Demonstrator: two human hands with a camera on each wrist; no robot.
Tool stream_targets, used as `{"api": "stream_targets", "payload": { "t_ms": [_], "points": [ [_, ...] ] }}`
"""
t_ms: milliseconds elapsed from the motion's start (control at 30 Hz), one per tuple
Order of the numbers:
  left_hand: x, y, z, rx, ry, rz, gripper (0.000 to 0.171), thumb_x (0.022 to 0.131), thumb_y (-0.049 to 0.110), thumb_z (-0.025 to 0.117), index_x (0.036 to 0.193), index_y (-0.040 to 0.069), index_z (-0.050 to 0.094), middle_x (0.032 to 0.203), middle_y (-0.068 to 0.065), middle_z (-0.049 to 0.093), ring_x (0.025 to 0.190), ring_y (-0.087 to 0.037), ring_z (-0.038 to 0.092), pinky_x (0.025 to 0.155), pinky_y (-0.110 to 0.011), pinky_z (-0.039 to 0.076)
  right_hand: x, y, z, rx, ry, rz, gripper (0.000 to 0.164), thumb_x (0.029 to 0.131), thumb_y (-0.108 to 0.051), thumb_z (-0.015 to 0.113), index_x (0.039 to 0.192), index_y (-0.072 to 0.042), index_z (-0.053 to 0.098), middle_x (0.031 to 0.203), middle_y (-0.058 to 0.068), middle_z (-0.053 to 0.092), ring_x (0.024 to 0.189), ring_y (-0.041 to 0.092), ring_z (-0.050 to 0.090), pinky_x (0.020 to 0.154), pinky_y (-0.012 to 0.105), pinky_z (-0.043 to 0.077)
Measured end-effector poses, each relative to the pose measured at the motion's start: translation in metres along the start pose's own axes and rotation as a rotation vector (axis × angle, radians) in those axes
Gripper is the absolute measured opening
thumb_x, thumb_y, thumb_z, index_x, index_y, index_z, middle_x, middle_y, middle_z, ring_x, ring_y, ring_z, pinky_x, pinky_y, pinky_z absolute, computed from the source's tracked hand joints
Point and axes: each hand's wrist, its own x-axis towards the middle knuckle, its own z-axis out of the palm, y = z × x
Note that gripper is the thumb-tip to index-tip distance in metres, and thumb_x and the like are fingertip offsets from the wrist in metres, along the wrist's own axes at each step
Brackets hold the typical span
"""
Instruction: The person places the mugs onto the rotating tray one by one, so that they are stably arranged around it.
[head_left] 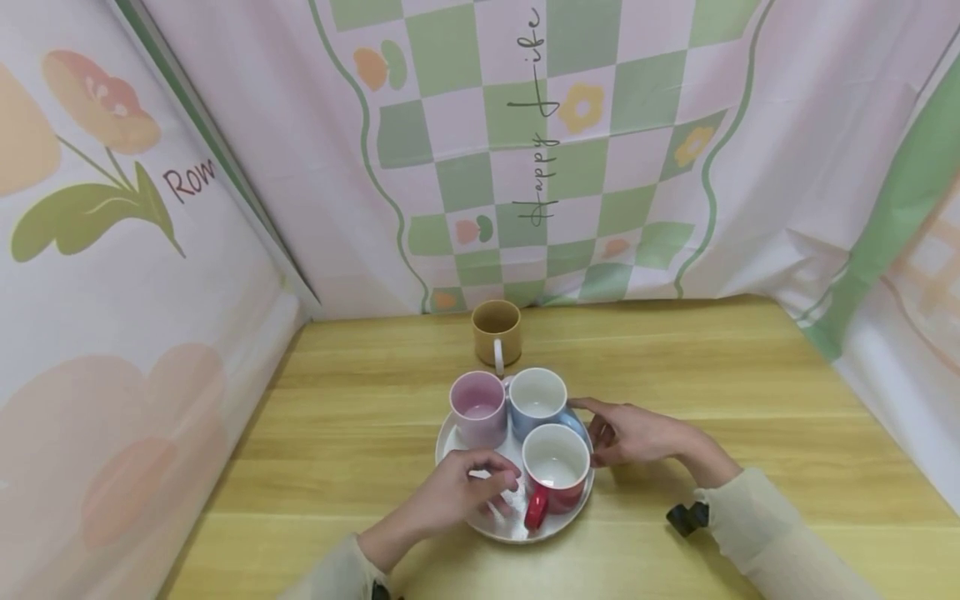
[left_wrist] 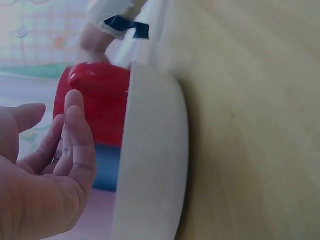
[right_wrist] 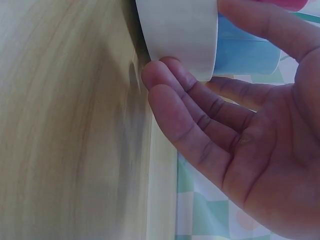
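A round white tray (head_left: 497, 527) with a raised rim bears a pink mug (head_left: 477, 417), a light-blue mug (head_left: 537, 400) with a white inside, and a red mug (head_left: 562, 497), also white inside. The red mug's handle points toward the near side. My left hand (head_left: 468, 492) hovers over the tray's near left part, fingers loosely bent and holding nothing, left of the red handle. At the right rim, my right hand (right_wrist: 240, 120) has its thumb and fingertips right at the tray's white wall (right_wrist: 180, 35), the fingers relaxed rather than wrapped round it.
Behind the tray stands a tan mug (head_left: 497, 333) with a white handle facing me. The wooden table (head_left: 360, 400) meets a checkered, printed cloth (head_left: 517, 150) at the back. Printed cloths also hang at the left and right.
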Motion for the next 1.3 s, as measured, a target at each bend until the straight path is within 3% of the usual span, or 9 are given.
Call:
{"api": "stream_targets", "payload": {
  "t_ms": [167, 433, 767, 1000, 1300],
  "points": [
    [0.000, 0.005, -0.008, -0.005, 0.044, -0.018, 0.035, 0.100, 0.026, 0.062, 0.114, -0.005, 0.067, 0.107, -0.025, 0.069, 0.077, -0.021, 0.073, 0.069, -0.041, 0.063, 0.000, 0.000, 0.000, 0.002, -0.002, -0.006, 0.087, 0.082, -0.014, 0.077, 0.153, -0.001, 0.029, 0.097, 0.006, 0.068, 0.086, 0.012, 0.066, 0.074, 0.024, 0.058],
    [0.002, 0.009, -0.024, -0.011, 0.094, -0.033, 0.041, 0.104, 0.032, 0.052, 0.119, -0.004, 0.064, 0.109, -0.019, 0.069, 0.082, -0.016, 0.071, 0.075, -0.043, 0.062, -0.001, 0.000, 0.000, -0.007, 0.001, -0.012, 0.087, 0.082, -0.015, 0.078, 0.153, 0.000, 0.029, 0.097, 0.006, 0.068, 0.086, 0.011, 0.066, 0.076, 0.024, 0.058],
    [0.004, 0.020, -0.043, 0.018, 0.193, -0.056, 0.043, 0.106, 0.038, 0.047, 0.116, 0.000, 0.067, 0.109, -0.018, 0.070, 0.083, -0.016, 0.071, 0.073, -0.035, 0.060, -0.001, -0.001, 0.000, -0.002, -0.006, -0.001, 0.087, 0.082, -0.015, 0.077, 0.153, -0.001, 0.029, 0.099, 0.006, 0.068, 0.088, 0.013, 0.066, 0.077, 0.023, 0.058],
    [0.007, 0.022, -0.062, -0.013, 0.274, -0.041, 0.047, 0.105, 0.038, 0.049, 0.120, -0.004, 0.064, 0.108, -0.018, 0.071, 0.080, -0.014, 0.070, 0.065, -0.025, 0.054, -0.001, -0.003, 0.000, 0.000, -0.003, 0.004, 0.087, 0.082, -0.016, 0.078, 0.153, -0.002, 0.029, 0.100, 0.006, 0.067, 0.089, 0.014, 0.066, 0.077, 0.023, 0.058],
    [0.017, 0.020, -0.084, -0.042, 0.374, -0.068, 0.045, 0.104, 0.039, 0.052, 0.117, -0.001, 0.066, 0.106, -0.013, 0.071, 0.080, -0.017, 0.067, 0.064, -0.025, 0.051, -0.001, -0.003, -0.001, -0.003, -0.002, -0.002, 0.087, 0.082, -0.015, 0.077, 0.153, -0.001, 0.029, 0.100, 0.007, 0.068, 0.089, 0.013, 0.066, 0.078, 0.023, 0.058]
  ]
}}
